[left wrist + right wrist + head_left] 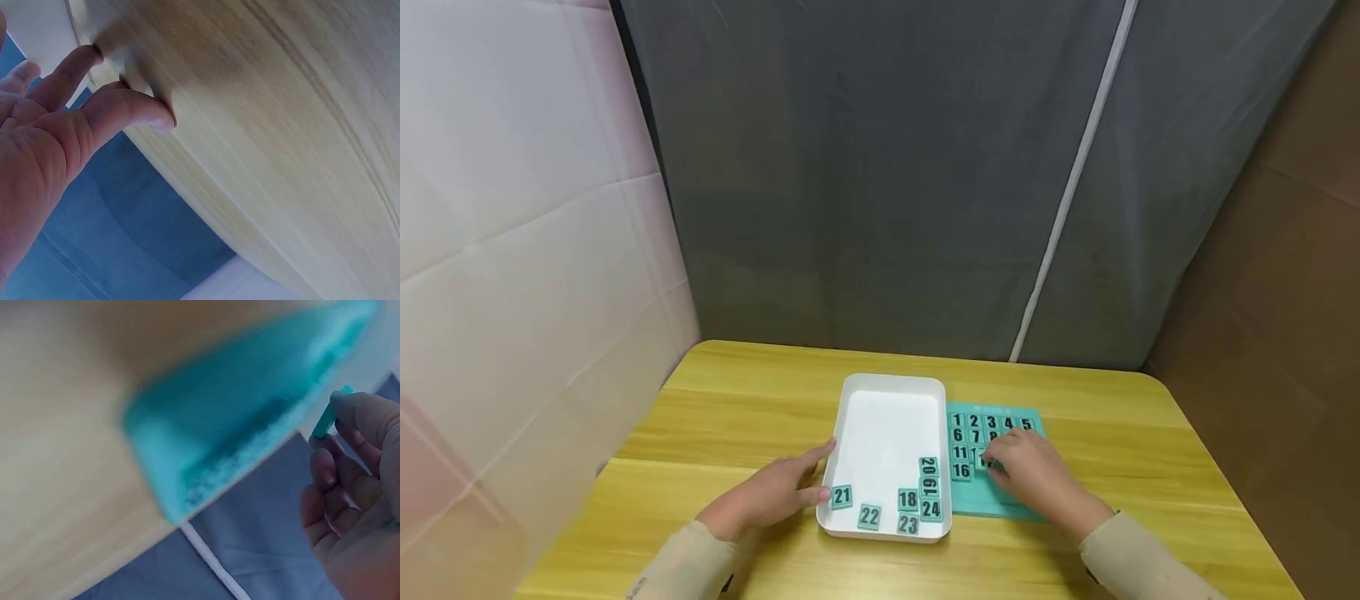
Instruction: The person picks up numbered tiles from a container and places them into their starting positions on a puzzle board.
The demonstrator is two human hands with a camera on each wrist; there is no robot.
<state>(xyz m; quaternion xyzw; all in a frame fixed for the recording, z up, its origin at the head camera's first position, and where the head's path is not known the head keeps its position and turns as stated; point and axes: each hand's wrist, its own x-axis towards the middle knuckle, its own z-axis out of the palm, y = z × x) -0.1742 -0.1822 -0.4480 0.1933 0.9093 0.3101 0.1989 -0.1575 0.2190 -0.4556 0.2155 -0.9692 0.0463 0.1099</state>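
My right hand point(1036, 473) pinches a teal number tile point(331, 417) between thumb and fingers, low over the teal number board point(1000, 502). In the head view, that tile appears to read 17 and overlaps the tiles in the board's third row. My left hand point(771, 493) has its fingers spread beside the white tray point(887, 382), with thumb and index fingertip right at its left rim. Other fingertips of this hand point(53, 119) rest on the table in the left wrist view. Inside the tray lie several loose tiles, among them 21 point(842, 497) and 22 point(868, 517).
The tray and board stand side by side on a wooden table point(760, 400). Tiles such as 16 point(961, 472) sit in rows on the board. A grey curtain point(865, 183) hangs behind, with a white panel point(535, 208) at left and a brown one point(1270, 275) at right.
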